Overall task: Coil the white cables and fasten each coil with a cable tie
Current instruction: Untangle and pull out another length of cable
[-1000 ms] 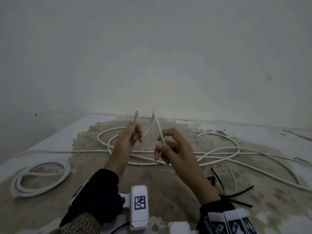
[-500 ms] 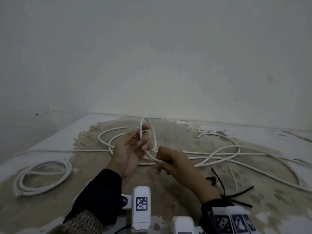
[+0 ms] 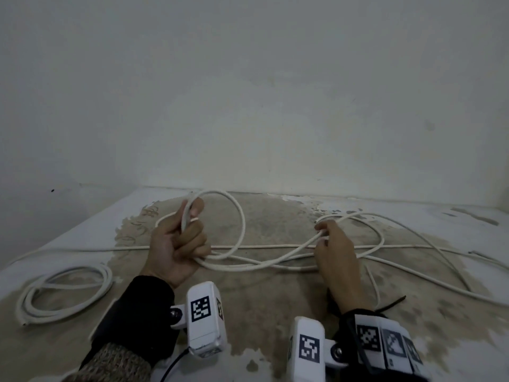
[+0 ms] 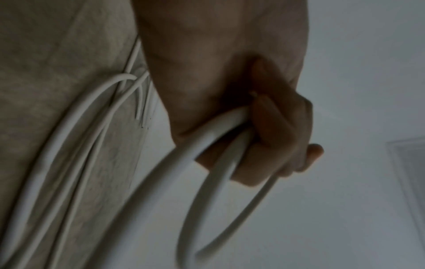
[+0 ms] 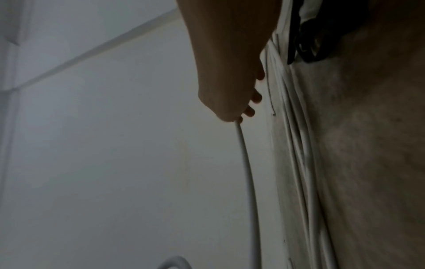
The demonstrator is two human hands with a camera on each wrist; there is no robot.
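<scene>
- Head view: left hand (image 3: 176, 244) gripped one raised loop of the white cable (image 3: 242, 224) in a closed fist; right hand (image 3: 334, 250) pinched the same cable further along, above the floor (image 3: 261, 307). A finished coil (image 3: 63, 293) lay far left; black cable ties (image 3: 391, 306) near the right wrist.
- Left wrist view: fingers (image 4: 282, 134) curled round two cable strands (image 4: 207, 145).
- Right wrist view: dim; cable (image 5: 247, 163) apparently pinched at the fingertips (image 5: 249, 112).

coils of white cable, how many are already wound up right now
2: a finished coil lying on the floor at far left, and one loop gripped in the left hand. Loose cable sprawls to the right, uncoiled.
</scene>
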